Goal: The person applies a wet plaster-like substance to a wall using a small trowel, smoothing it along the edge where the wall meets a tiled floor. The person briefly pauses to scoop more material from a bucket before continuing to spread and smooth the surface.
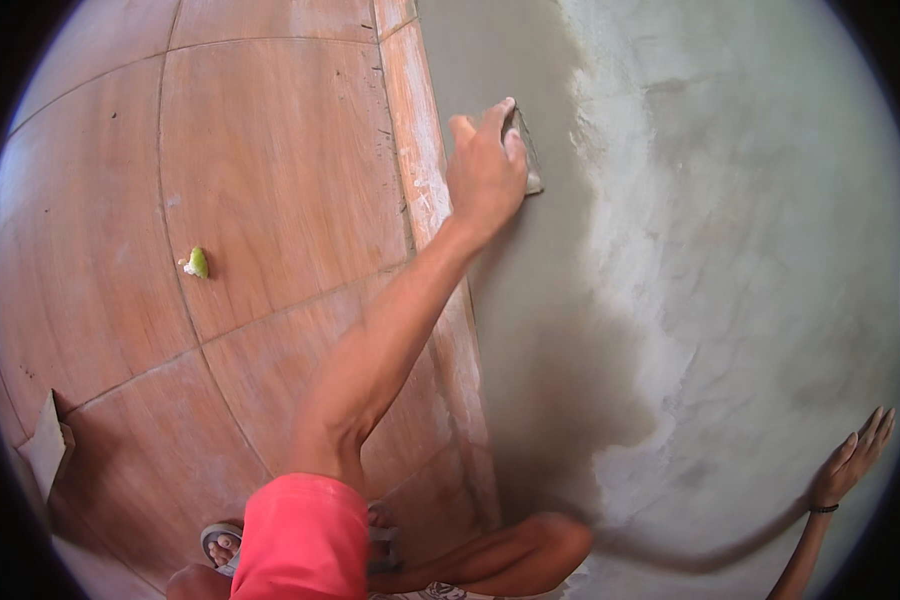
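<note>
My left hand (489, 165) has its fingers curled around a small flat trowel (532, 178), which sits on the dark gray cement (530, 290). My right hand (855, 460) lies out flat, fingers straight, against the paler cement (770, 300). Leftward, a green scrap (200, 263) lies on brown tiles (270, 150).

The small flat hand float (533, 172) has a thin, greyish plate with a straight edge and a squared lower corner, its upper part and its face mostly hidden from view. It lies against the grey plastered surface (740, 260), close to that surface's left edge, its visible long side slanting down to the right. The plaster is dark, smooth and damp-looking around the float, then whitish along a ragged border, and mottled grey-green farther right
</note>
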{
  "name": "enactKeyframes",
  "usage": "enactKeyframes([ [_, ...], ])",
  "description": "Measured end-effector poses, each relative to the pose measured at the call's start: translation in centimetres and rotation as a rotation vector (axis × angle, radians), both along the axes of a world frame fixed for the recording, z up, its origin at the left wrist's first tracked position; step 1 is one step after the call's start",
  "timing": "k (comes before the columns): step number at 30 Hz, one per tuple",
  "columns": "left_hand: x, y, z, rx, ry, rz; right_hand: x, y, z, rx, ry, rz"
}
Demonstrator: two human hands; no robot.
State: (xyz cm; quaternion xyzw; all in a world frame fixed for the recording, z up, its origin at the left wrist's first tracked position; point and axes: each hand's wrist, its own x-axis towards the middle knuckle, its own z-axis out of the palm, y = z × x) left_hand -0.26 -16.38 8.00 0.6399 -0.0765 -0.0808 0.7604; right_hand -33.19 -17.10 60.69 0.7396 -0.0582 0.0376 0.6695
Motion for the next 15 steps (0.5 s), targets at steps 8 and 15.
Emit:
enactKeyframes([
  [8,-18.1,2.6,4.0,-0.103,-0.239,-0.316,-0.1,0.4,-0.7,0.000,0.019,0.000],
  [15,-8.9,2.0,-0.4,-0.013,0.000,-0.092,0.1,0.9,-0.6,-0.007,0.003,-0.005],
])
